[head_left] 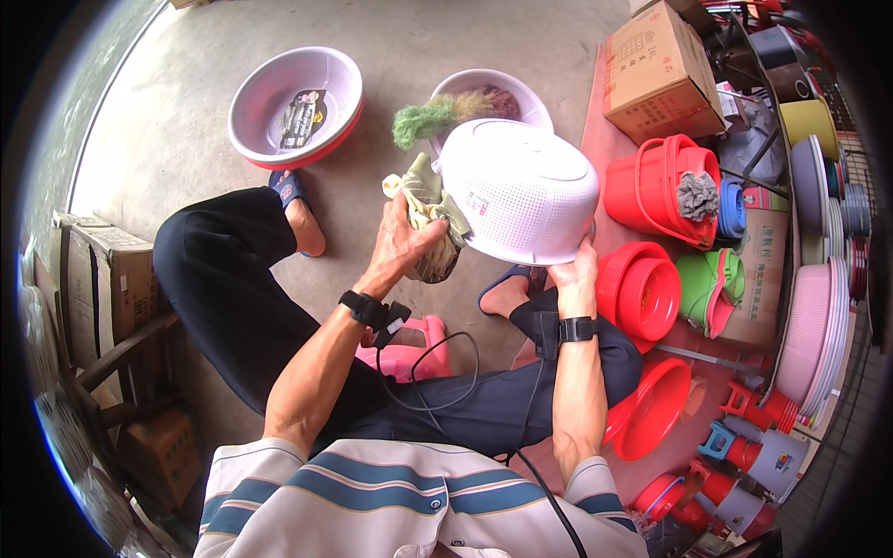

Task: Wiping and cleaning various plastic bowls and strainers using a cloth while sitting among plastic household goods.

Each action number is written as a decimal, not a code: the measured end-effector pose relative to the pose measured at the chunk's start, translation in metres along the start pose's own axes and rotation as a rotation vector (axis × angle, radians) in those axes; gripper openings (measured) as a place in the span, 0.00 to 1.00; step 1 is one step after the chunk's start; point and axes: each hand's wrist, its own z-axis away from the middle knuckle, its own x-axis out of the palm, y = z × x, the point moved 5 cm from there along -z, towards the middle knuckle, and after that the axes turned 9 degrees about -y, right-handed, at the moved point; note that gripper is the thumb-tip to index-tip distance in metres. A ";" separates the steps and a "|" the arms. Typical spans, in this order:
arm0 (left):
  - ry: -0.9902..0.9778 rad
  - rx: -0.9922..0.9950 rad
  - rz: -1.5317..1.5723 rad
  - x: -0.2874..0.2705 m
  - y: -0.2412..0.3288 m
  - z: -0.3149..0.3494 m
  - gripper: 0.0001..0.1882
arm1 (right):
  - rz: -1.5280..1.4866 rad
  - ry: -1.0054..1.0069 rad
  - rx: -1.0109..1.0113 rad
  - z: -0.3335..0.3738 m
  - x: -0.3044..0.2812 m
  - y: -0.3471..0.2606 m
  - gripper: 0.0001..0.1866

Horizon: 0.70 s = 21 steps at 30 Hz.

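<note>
A white plastic colander (526, 191) is held up, tilted, with its perforated outside facing me. My right hand (575, 272) grips its lower right edge, the fingers partly hidden behind it. In my left hand (409, 240) is a bunched khaki-and-camouflage cloth (423, 186), pressed at the colander's left side. Behind the colander, a pale lilac basin (537, 100) stands on the floor with a fluffy green-and-brown bundle (451, 113) in it. Farther left, another pale lilac colander (265, 98) sits inside a red basin (316, 156), with a dark printed card at its bottom.
Red buckets (651, 191), red basins (642, 288), a green bucket (702, 284) and a cardboard box (665, 74) crowd the right side. A pink stool (402, 358) stands between my legs. More cardboard boxes (116, 279) are at the left. A cable (476, 358) hangs across my lap.
</note>
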 end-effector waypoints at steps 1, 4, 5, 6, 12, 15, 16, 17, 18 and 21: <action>0.012 -0.003 -0.010 0.000 -0.001 0.000 0.40 | 0.000 0.001 -0.002 -0.001 -0.002 -0.001 0.30; 0.022 0.010 0.025 0.002 -0.005 -0.003 0.37 | 0.007 -0.010 -0.020 -0.004 -0.005 -0.003 0.30; 0.023 0.025 0.068 0.002 -0.007 -0.004 0.36 | 0.010 0.001 -0.020 -0.003 -0.004 -0.002 0.30; 0.024 0.024 0.067 0.002 -0.010 -0.004 0.36 | 0.013 0.011 -0.020 -0.002 -0.003 -0.002 0.30; 0.044 0.065 0.076 0.001 -0.004 -0.002 0.32 | 0.009 -0.003 -0.027 -0.002 -0.004 -0.005 0.29; -0.019 0.135 0.428 -0.002 0.001 0.000 0.30 | 0.042 0.046 -0.041 0.003 0.004 -0.006 0.26; 0.022 0.095 0.450 -0.004 -0.001 0.000 0.29 | 0.042 0.045 -0.044 0.002 0.002 -0.009 0.26; 0.063 0.054 0.472 -0.007 -0.003 0.000 0.28 | 0.051 0.049 -0.063 0.002 -0.001 -0.012 0.25; 0.061 0.056 0.474 -0.009 -0.004 -0.001 0.28 | 0.059 0.052 -0.083 0.001 -0.003 -0.014 0.25; 0.079 -0.134 0.810 -0.015 -0.020 -0.002 0.25 | -0.022 0.085 -0.078 0.009 0.007 -0.010 0.24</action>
